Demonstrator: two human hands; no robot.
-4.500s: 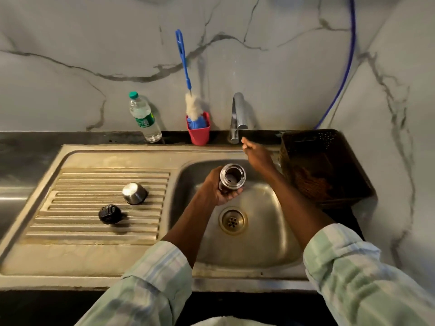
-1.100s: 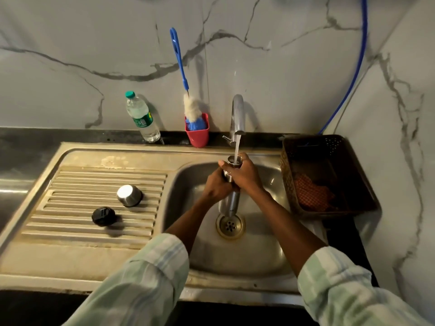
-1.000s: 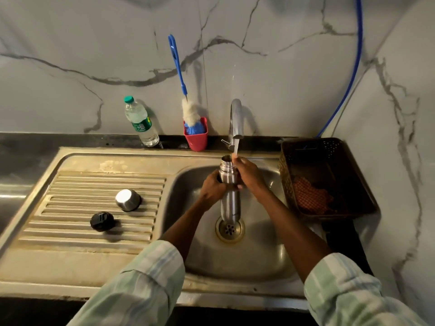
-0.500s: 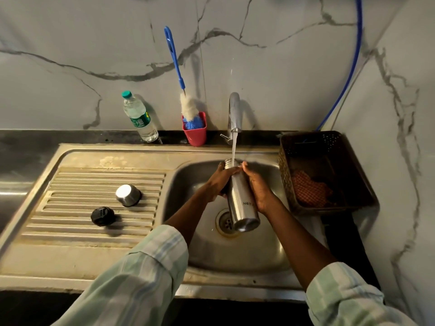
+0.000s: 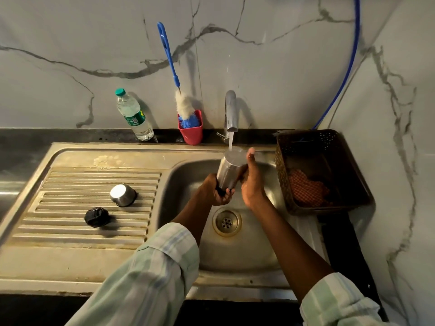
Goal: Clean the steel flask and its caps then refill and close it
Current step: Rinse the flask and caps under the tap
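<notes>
The steel flask [image 5: 229, 172] is held over the sink basin [image 5: 186, 175], tilted, with its flat end up under the running tap [image 5: 230, 111]. Water strikes that top end. My left hand [image 5: 215, 192] grips the flask's lower end. My right hand [image 5: 251, 182] wraps its right side, thumb pointing up beside the top. The steel cap [image 5: 122, 195] and the black inner cap [image 5: 96, 217] lie on the ribbed drainboard to the left, apart from each other.
A plastic water bottle [image 5: 134, 116] and a red cup [image 5: 191, 131] holding a blue-handled bottle brush [image 5: 169, 55] stand against the back wall. A brown basket [image 5: 329, 142] with an orange cloth [image 5: 306, 188] sits right of the basin. The drain [image 5: 226, 221] is below my hands.
The flask has been turned end for end: its flat end, which pointed down toward me, is now up under the stream. Both hands shifted their hold on it.
</notes>
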